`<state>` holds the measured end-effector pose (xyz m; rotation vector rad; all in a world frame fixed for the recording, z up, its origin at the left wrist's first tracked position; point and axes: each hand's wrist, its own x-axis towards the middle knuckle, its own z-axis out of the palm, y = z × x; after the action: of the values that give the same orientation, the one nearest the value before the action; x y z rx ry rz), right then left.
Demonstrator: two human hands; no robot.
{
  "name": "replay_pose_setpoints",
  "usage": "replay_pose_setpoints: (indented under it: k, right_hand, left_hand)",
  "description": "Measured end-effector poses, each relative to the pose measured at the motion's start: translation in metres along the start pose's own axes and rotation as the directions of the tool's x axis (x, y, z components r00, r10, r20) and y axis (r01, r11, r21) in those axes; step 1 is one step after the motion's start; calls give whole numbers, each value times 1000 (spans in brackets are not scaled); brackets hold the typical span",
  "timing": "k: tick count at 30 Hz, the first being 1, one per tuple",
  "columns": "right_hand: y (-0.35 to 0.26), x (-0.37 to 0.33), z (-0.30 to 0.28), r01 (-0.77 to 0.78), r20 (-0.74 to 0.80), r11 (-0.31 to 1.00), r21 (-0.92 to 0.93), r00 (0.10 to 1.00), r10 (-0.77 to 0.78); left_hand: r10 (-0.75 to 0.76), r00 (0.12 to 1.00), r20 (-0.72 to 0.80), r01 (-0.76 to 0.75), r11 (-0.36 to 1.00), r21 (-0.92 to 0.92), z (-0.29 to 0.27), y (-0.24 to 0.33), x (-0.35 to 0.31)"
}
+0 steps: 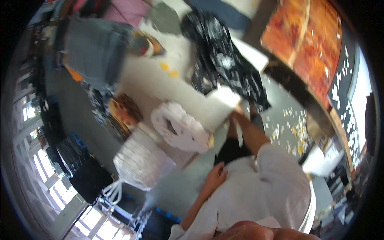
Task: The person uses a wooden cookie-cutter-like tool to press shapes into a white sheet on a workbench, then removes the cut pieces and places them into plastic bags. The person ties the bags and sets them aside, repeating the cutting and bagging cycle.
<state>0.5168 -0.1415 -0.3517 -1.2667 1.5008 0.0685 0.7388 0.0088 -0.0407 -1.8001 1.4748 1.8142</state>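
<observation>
My left hand hangs beside my white shirt, its fingers loosely bent and apart, with nothing seen in it. Farther forward, my right hand reaches past my dark shorts. Its fingers meet the edge of a bright white piece, which looks flat but is overexposed and blurred. Crumpled black plastic sheeting lies just beyond that hand. To the left of the white piece is a pale pink-white, rounded block with a dark slot.
A clear plastic bag of whitish contents stands at the left, near a brown and yellow patterned item. Grey folded cloth is piled farther off. An orange marbled panel lies on the right-hand table. Scraps litter the floor.
</observation>
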Motion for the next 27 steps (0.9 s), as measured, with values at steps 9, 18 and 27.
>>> replay_pose_setpoints:
  k: [9, 18, 27]
  right_hand:
    - [-3, -103, -52, 25, 66, 929, 370, 996, -53]
    - [-112, -237, -275, 473, 556, 838, -271, 788, -265]
    - [-380, -329, -659, 962, -810, 183, -204, -61, -583]
  left_hand:
    - [402, 893, 202, -312, 877, -366, -73, 153, 7]
    - [835, 332, -439, -928, 372, 5, -216, 390, -102]
    - [937, 322, -137, -925, 342, 166, -146, 459, -104]
